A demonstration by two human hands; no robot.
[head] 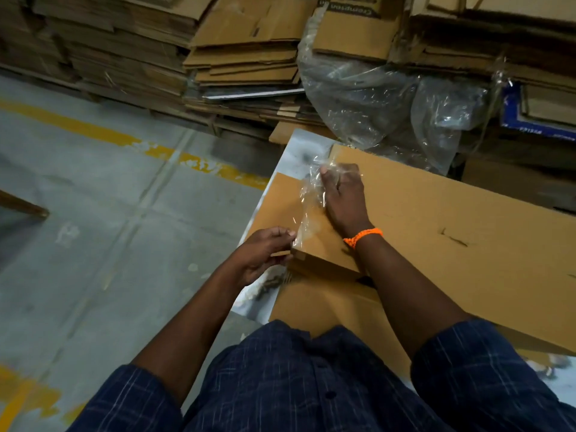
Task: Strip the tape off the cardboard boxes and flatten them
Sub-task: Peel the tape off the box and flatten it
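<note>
Brown cardboard box [436,219], lying flat on table [293,154]; clear tape [307,213] strip, left hand [261,254] pinching near end, right hand [343,194] clenched round far end. Plastic bag [374,101] behind, contents indistinct.

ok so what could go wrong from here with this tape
1. The clear tape is stretched thin between the left hand and right hand, so it may tear and leave a strip stuck on the cardboard.
2. It is bunched round the right hand's fingers and may cling there instead of dropping off.
</note>
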